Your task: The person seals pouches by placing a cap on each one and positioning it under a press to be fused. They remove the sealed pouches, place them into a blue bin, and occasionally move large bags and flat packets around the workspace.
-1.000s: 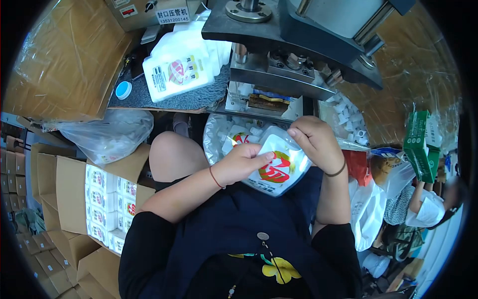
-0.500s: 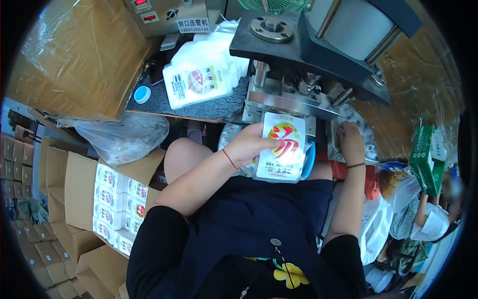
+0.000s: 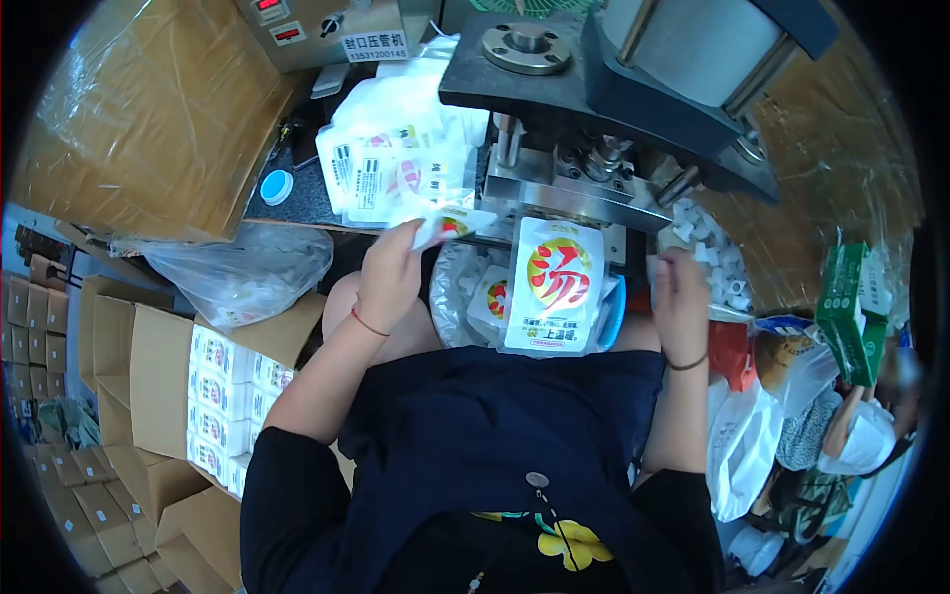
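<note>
My left hand pinches a white printed pouch, tilted and seen nearly edge-on, beside a stack of pouches on the dark mat. Another white pouch with a red character on a yellow-green circle lies face up in front of the press, over my lap, with neither hand on it. My right hand is raised with fingers together, just left of many small white plastic pieces. What those fingers hold, if anything, I cannot make out.
A control box stands behind the mat, where a blue-and-white cap lies. To the left are a clear plastic bag and an open carton of printed packs. A green box and another person are at right.
My left hand has left the red-printed pouch and moved left toward the stack, now with a pouch in its fingers. My right hand has drawn back from the white pieces.
</note>
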`<state>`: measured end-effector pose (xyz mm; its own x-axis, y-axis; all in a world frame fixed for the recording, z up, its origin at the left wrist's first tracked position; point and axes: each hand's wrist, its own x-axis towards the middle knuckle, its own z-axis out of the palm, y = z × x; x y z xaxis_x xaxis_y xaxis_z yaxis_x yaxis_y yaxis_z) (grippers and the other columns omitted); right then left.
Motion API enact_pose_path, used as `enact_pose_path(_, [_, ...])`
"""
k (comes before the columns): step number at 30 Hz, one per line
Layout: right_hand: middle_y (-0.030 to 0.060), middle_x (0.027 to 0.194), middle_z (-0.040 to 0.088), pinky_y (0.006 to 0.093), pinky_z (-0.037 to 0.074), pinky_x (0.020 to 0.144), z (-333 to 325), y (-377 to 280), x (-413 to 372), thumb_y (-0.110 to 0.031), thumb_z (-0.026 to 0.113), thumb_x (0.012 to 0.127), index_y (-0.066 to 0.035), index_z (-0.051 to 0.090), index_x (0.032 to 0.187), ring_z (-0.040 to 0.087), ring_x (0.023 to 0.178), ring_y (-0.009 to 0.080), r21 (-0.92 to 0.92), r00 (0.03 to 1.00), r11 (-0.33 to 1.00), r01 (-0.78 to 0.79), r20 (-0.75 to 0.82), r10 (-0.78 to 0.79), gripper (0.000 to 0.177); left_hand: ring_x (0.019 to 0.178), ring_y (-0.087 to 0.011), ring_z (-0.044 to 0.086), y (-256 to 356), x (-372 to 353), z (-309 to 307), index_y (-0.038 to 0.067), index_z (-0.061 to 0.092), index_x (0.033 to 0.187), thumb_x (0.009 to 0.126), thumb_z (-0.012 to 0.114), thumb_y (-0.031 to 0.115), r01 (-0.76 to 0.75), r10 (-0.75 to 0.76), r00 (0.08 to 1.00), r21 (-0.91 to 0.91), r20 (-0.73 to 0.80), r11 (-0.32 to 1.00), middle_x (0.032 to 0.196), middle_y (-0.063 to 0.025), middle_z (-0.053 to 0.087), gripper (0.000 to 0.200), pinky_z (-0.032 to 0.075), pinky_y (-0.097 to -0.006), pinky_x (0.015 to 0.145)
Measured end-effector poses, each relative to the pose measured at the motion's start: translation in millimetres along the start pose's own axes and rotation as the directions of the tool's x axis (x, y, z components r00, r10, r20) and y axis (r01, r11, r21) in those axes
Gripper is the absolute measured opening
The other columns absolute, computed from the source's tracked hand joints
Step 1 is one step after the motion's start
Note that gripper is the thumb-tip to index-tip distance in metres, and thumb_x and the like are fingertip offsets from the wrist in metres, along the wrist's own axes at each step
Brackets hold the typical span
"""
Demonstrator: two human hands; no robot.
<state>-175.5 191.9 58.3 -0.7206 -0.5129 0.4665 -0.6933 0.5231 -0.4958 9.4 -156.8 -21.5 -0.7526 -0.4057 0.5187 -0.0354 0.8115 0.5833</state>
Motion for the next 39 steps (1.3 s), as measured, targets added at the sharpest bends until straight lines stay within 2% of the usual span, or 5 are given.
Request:
enact_pose_path(8, [0.0131,0.081,0.067,0.0355,0.051,0.067,20,-71,21,-0.015,0.08,0.083,-0.001,0.069,0.096,0.063,0.071,0.0276,0.549,0.98,0.814,-0.19,0.162,0.119,0.022,0.075,-0.0053,0.064,97,-4,18,0.0,0.076,0.104,0.093,0.074,0.018,0.453,-0.184,0.83,-0.445,0.526,0.772,0.084,-0.0046,0.074,0.021,0.051,-0.0247,0.067])
enact_pose_path(28, [0.0187,0.117,0.063,0.0499,0.053,0.088,-4,82,33,-0.016,0.073,0.086,-0.006,0.064,0.117,0.062,0.099,0.044,-0.586,0.963,0.807,0.079,0.253,0.089,0.034,0.104,-0.0194,0.071,100,31,55,-0.005,0.064,0.121,0.088,0.069,-0.001,0.881,-0.061,0.46,-0.464,0.886,-0.097,0.116,-0.0156,0.072,0.034,0.059,-0.0348,0.09])
enact_pose_path(31, [0.0195,0.112,0.063,0.0502,0.052,0.087,0,93,27,-0.015,0.073,0.085,-0.004,0.063,0.111,0.061,0.101,0.0427,-0.509,0.972,0.86,0.038,0.217,0.086,0.03,0.101,-0.0185,0.071,97,26,63,-0.006,0.058,0.127,0.089,0.073,0.004,0.792,-0.079,0.608,-0.61,0.79,-0.009,0.116,-0.0141,0.071,0.042,0.059,-0.0331,0.086])
enact_pose_path(35, [0.0199,0.107,0.064,0.0488,0.051,0.086,-4,95,20,-0.013,0.071,0.087,-0.001,0.063,0.106,0.062,0.101,0.042,-0.329,0.998,0.943,0.052,-0.02,-0.062,0.024,0.134,-0.0454,0.047,38,45,30,-0.003,0.041,0.145,0.093,0.072,0.036,0.067,-0.081,0.99,-0.122,-0.115,0.99,0.138,-0.0321,0.051,0.072,0.039,-0.0491,0.111])
enact_pose_path(39, [0.0199,0.106,0.066,0.0456,0.051,0.085,-20,81,14,-0.013,0.07,0.09,0.0,0.063,0.109,0.063,0.098,0.0409,-0.198,0.995,0.98,-0.007,-0.098,-0.013,0.024,0.138,-0.0461,0.045,2,30,-10,0.002,0.046,0.146,0.09,0.071,0.019,-0.311,0.161,0.927,0.453,0.34,0.835,0.148,-0.0283,0.047,0.064,0.037,-0.0518,0.113])
